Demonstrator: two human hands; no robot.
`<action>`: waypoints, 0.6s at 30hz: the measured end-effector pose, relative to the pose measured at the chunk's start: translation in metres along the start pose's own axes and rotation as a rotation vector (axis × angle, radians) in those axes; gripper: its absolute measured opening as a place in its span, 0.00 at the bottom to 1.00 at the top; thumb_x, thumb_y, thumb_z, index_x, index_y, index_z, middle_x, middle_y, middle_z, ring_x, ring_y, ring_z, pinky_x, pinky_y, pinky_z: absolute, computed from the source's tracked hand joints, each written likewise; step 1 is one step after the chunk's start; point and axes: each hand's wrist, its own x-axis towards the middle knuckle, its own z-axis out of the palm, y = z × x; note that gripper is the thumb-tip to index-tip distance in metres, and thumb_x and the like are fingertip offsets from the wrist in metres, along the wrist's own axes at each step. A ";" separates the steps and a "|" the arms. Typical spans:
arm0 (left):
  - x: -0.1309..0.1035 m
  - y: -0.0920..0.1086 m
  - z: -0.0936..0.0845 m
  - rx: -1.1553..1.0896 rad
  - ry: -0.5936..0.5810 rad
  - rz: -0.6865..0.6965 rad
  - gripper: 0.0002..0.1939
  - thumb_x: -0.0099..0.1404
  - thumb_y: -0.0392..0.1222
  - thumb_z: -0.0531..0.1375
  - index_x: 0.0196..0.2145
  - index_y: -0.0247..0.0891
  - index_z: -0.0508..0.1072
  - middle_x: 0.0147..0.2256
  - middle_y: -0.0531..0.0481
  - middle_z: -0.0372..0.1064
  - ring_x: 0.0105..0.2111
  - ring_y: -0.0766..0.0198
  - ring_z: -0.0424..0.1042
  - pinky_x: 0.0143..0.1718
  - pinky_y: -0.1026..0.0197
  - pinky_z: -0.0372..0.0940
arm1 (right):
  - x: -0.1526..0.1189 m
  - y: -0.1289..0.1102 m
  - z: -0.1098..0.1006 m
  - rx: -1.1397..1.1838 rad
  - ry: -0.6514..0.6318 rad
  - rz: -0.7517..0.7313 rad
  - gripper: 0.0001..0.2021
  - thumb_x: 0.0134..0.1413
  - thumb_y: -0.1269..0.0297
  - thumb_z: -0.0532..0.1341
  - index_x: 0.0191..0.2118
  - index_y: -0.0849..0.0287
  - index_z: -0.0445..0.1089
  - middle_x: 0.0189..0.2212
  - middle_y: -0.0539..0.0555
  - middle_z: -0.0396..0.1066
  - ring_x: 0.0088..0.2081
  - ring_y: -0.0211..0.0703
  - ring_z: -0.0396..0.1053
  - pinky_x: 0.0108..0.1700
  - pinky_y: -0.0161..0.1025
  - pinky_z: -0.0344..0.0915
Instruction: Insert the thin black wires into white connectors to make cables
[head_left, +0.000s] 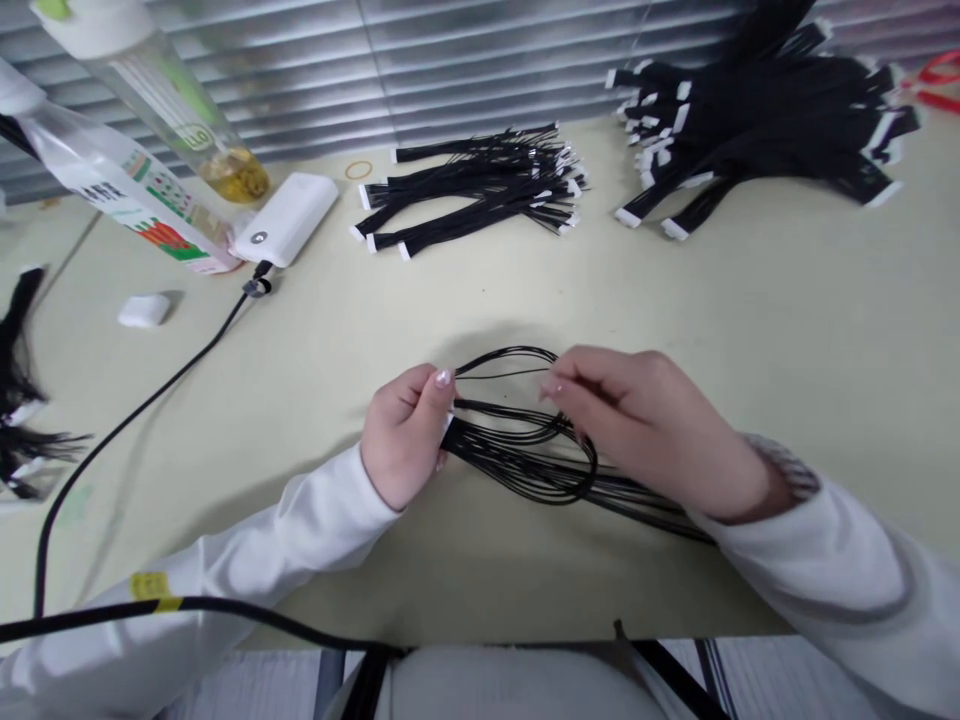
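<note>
A bundle of thin black wires [517, 465] hangs between my two hands over the table. My left hand [409, 430] is closed on the white connector end of the bundle, thumb on top. Several wires curve out from it in loops toward the right. With thumb and forefinger together, my right hand [637, 420] pinches wire at the upper loop; how many strands it holds is hidden by the fingers. The rest of the bundle runs under my right hand and wrist, where its far end is out of sight.
Behind my hands lie a small pile of black wire harnesses [472, 190] and a larger pile [757, 120], with red-handled scissors [937, 82] beyond. At left stand bottles [142, 190] by a white power bank [289, 220], its black cable [150, 400] crossing the table. More wires [22, 400] lie far left.
</note>
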 end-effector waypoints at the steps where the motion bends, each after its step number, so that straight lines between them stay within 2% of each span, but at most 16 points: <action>1: 0.000 -0.001 0.000 -0.005 0.007 0.001 0.23 0.60 0.61 0.52 0.22 0.38 0.61 0.12 0.60 0.51 0.07 0.74 0.53 0.05 0.70 0.48 | 0.001 0.002 -0.002 0.010 0.021 0.038 0.10 0.58 0.64 0.53 0.26 0.58 0.65 0.17 0.45 0.62 0.20 0.30 0.58 0.24 0.31 0.55; 3: 0.000 -0.001 0.000 -0.011 0.015 0.001 0.23 0.60 0.61 0.52 0.22 0.38 0.62 0.11 0.61 0.51 0.07 0.74 0.52 0.05 0.71 0.48 | 0.003 0.005 -0.005 0.042 -0.051 0.048 0.09 0.56 0.65 0.55 0.26 0.58 0.66 0.18 0.46 0.63 0.20 0.31 0.58 0.23 0.30 0.55; 6: -0.001 0.000 -0.001 0.007 0.012 -0.002 0.23 0.59 0.61 0.53 0.22 0.38 0.63 0.11 0.60 0.51 0.07 0.74 0.53 0.05 0.70 0.48 | 0.005 0.006 -0.009 0.232 -0.393 0.051 0.07 0.54 0.66 0.56 0.26 0.58 0.66 0.17 0.45 0.62 0.19 0.30 0.58 0.20 0.28 0.54; 8: -0.001 0.000 -0.001 0.017 0.011 0.003 0.23 0.59 0.61 0.53 0.22 0.38 0.64 0.11 0.60 0.52 0.07 0.74 0.53 0.05 0.70 0.48 | 0.006 0.005 -0.010 0.405 -0.602 0.098 0.09 0.57 0.65 0.53 0.28 0.58 0.66 0.16 0.44 0.59 0.17 0.29 0.57 0.18 0.28 0.53; 10: -0.001 0.000 -0.002 0.004 0.013 0.007 0.23 0.59 0.61 0.53 0.22 0.38 0.63 0.11 0.60 0.52 0.07 0.74 0.53 0.05 0.70 0.48 | 0.007 0.005 -0.011 0.498 -0.699 0.140 0.13 0.60 0.64 0.48 0.32 0.59 0.68 0.16 0.45 0.59 0.16 0.30 0.57 0.17 0.28 0.56; 12: -0.001 -0.001 -0.002 -0.028 0.009 0.004 0.23 0.59 0.62 0.51 0.22 0.38 0.63 0.10 0.60 0.51 0.07 0.73 0.52 0.05 0.70 0.48 | 0.008 0.007 -0.010 0.468 -0.653 0.119 0.15 0.61 0.65 0.46 0.37 0.59 0.70 0.21 0.48 0.66 0.21 0.32 0.63 0.22 0.30 0.61; 14: -0.001 -0.002 -0.002 -0.045 0.000 0.005 0.24 0.60 0.62 0.50 0.22 0.39 0.62 0.10 0.60 0.50 0.07 0.73 0.52 0.05 0.69 0.47 | 0.010 0.009 -0.008 0.370 -0.524 0.058 0.14 0.59 0.69 0.48 0.38 0.57 0.71 0.29 0.51 0.72 0.29 0.36 0.69 0.30 0.33 0.66; 16: -0.001 -0.002 -0.001 -0.041 -0.003 0.006 0.24 0.60 0.63 0.49 0.21 0.39 0.61 0.10 0.60 0.50 0.07 0.73 0.51 0.05 0.69 0.47 | 0.011 0.011 -0.005 0.275 -0.423 0.003 0.13 0.56 0.73 0.50 0.36 0.56 0.72 0.33 0.50 0.74 0.34 0.37 0.70 0.35 0.34 0.67; 18: -0.001 -0.001 -0.001 -0.026 -0.004 0.010 0.25 0.60 0.63 0.49 0.21 0.38 0.61 0.10 0.60 0.51 0.07 0.73 0.51 0.05 0.69 0.47 | 0.011 0.011 -0.002 0.198 -0.364 -0.043 0.12 0.54 0.75 0.52 0.35 0.56 0.72 0.33 0.49 0.74 0.35 0.38 0.70 0.37 0.35 0.66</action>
